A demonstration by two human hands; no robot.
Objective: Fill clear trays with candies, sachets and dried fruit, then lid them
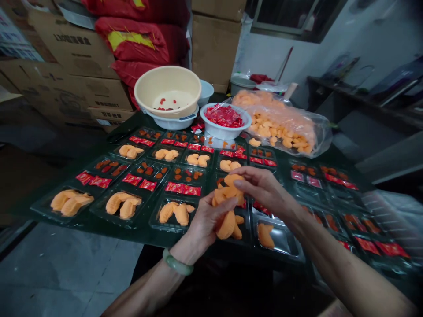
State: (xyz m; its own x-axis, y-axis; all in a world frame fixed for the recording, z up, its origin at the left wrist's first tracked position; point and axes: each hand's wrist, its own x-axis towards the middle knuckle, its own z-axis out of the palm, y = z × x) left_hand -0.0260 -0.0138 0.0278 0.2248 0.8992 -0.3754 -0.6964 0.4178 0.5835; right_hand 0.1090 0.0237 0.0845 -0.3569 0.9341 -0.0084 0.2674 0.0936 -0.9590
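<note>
The left hand (pixel 209 218), a green bangle (pixel 177 262) on its wrist, cups a bunch of ridged orange pieces (pixel 228 224) from below; the right hand (pixel 261 187) closes over them from above — both hands together, clamped on the pile, just over the near row of black plastic trays (pixel 173 228); one tray (pixel 280 237) beside them holds a single orange piece. Further back, a white bowl (pixel 211 130) of red sachets (pixel 224 116) stands beside a clear bag (pixel 317 132) heaped with more orange pieces.
</note>
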